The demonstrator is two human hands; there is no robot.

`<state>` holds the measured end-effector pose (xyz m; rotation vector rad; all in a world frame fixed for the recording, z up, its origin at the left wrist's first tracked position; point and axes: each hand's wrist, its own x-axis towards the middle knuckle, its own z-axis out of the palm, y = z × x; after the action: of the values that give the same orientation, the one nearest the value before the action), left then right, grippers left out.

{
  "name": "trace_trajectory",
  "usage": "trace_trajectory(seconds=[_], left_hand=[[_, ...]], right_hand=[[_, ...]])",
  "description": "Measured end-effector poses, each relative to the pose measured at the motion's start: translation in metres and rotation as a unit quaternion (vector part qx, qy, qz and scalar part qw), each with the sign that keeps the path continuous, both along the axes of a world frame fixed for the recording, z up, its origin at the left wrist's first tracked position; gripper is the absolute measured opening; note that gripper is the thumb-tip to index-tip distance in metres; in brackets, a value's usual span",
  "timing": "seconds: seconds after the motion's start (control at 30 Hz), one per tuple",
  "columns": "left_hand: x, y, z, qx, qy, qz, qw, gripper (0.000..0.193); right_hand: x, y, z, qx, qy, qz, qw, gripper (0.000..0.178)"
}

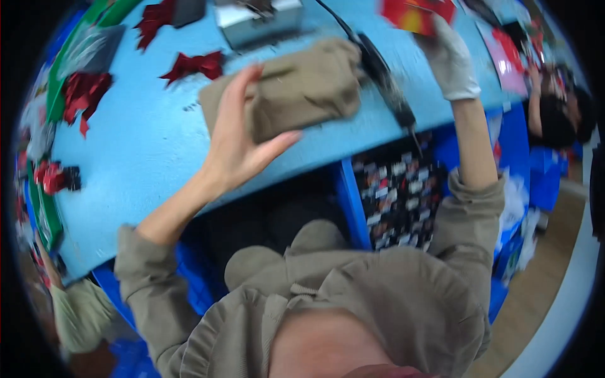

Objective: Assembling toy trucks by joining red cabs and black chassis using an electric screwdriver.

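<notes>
My bare left hand point(237, 135) is open, thumb and fingers spread, at the left part of a brown cloth-covered bundle point(309, 88) on the table. Whether it touches the cloth I cannot tell. At the far right my right hand point(452, 63), in a whitish glove, is closed on a red and yellow packet point(413, 14), blurred and partly cut off by the upper edge. Between the hands lies a black corded tool point(381, 72) with a thin tip over the table's near edge. A dark red bow point(194, 66) rests just left of the bundle.
The light blue table point(132, 170) carries more dark red bows point(87, 94) at left and a metal-and-white box point(259, 25) at the back. Blue bins with many small items point(400, 201) stand below its edge. Other people work at the far left and right.
</notes>
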<state>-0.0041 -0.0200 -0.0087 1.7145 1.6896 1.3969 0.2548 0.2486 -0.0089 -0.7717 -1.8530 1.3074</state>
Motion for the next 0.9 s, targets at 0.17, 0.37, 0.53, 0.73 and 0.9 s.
trace_trajectory(seconds=[0.17,0.37,0.53,0.73,0.9], left_hand=[[0.018,0.026,-0.024,0.202,0.084,-0.006,0.976,0.021],[-0.001,0.062,0.003,0.012,0.086,-0.070,0.994,0.039],[-0.010,0.055,0.027,-0.157,0.321,-0.043,0.933,0.060],[-0.016,0.065,0.007,-0.112,0.413,-0.059,0.902,0.072],[-0.005,0.029,0.014,0.140,0.452,0.012,0.881,0.065]], right_hand=[[-0.018,-0.159,0.086,-0.264,0.100,-0.128,0.951,0.026],[0.228,-0.236,-0.027,-0.127,-0.263,-0.421,0.859,0.049],[0.227,-0.327,-0.118,-0.314,-0.487,-0.459,0.674,0.083],[0.201,-0.363,-0.162,-0.236,-0.661,-0.448,0.554,0.067],[0.212,-0.352,-0.112,-0.250,-0.592,-0.437,0.629,0.060]])
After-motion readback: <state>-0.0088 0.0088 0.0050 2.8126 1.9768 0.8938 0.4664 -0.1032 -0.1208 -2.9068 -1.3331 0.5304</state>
